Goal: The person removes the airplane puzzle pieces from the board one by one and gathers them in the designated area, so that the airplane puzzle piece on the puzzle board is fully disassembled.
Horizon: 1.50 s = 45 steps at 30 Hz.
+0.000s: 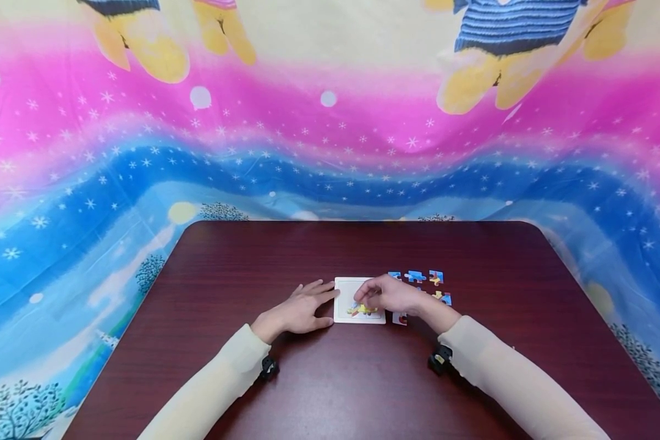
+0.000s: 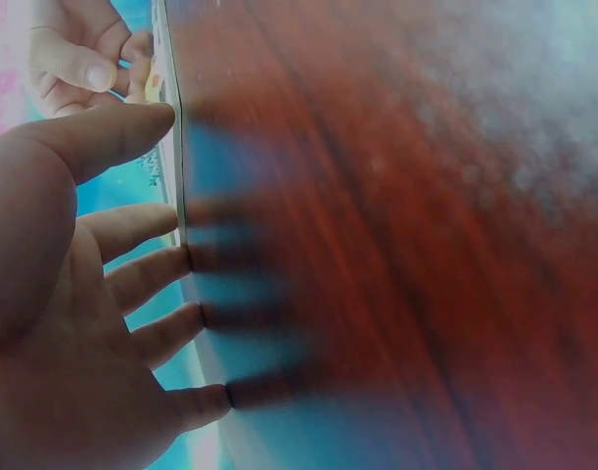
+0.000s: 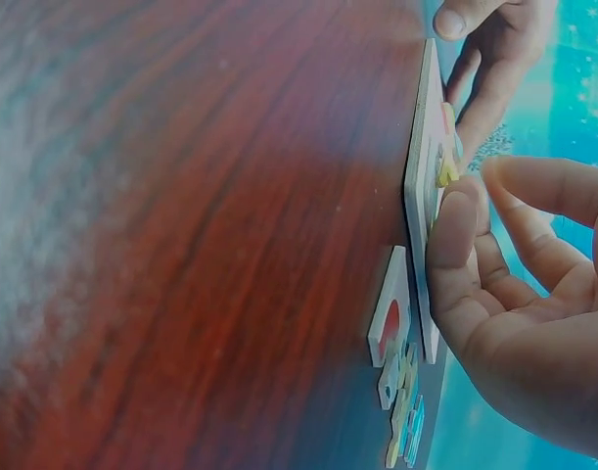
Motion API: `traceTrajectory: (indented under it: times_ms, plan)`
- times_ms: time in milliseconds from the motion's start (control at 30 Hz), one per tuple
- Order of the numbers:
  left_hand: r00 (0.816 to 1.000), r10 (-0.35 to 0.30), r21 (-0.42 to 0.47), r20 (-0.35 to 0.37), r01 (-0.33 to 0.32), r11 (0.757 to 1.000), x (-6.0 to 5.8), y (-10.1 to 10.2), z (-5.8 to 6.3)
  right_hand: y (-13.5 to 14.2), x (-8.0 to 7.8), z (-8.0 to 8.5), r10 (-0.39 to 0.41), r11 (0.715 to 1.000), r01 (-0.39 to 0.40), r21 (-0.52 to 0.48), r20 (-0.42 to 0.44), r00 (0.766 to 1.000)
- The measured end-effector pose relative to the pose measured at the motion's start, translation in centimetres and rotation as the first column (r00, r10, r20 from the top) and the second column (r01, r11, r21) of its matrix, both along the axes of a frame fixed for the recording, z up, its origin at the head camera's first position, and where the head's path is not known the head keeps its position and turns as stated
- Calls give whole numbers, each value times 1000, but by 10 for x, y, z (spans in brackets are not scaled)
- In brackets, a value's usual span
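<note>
A small white puzzle tray [image 1: 345,292] lies on the table. My left hand [image 1: 301,310] rests with fingers spread, thumb and fingertips at the tray's left edge. Over the tray's right part is my right hand [image 1: 389,294], its thumb and fingers curled together, pinching a small puzzle piece [image 3: 449,162] that is mostly hidden by the fingertips. Beneath those fingers, a yellow patch of puzzle picture [image 1: 367,310] shows in the tray's lower part. Several loose puzzle pieces [image 1: 415,277] lie right of the tray, some covered by the right hand and wrist.
The dark red-brown wooden table [image 1: 319,379] has rounded far corners. A colourful printed cloth [image 1: 330,134] hangs behind and around it. Black wrist cameras sit at both cream sleeves [image 1: 214,379]. One loose piece with a red patch [image 1: 399,319] lies close to the tray's lower right corner.
</note>
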<state>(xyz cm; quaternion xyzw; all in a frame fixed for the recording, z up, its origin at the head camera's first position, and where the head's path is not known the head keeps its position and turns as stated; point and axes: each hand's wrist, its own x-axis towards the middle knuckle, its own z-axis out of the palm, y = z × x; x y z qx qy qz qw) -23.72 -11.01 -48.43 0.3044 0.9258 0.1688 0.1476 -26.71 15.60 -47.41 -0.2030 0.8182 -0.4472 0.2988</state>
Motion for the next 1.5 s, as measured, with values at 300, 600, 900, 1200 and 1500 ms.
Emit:
traceTrajectory:
  times_ms: [300, 600, 900, 1200, 1500]
  plan:
    - [1000, -3, 2, 2, 3, 1000, 1, 0, 1, -1, 1, 2, -13, 1000, 13, -17, 7, 1000]
    - [1000, -9, 5, -2, 9, 1000, 1, -1, 2, -3, -1, -2, -27, 1000, 27, -1, -48, 998]
    - [1000, -12, 8, -4, 12, 1000, 1, -1, 1, -5, -2, -3, 7, 1000, -4, 25, -116, 993]
    - [1000, -15, 11, -9, 15, 1000, 1, -1, 2, -7, -3, -4, 5, 999, 0, 38, -140, 990]
    - [1000, -15, 10, -3, 15, 1000, 1, -1, 2, -3, -4, -1, -15, 999, 19, 34, -115, 993]
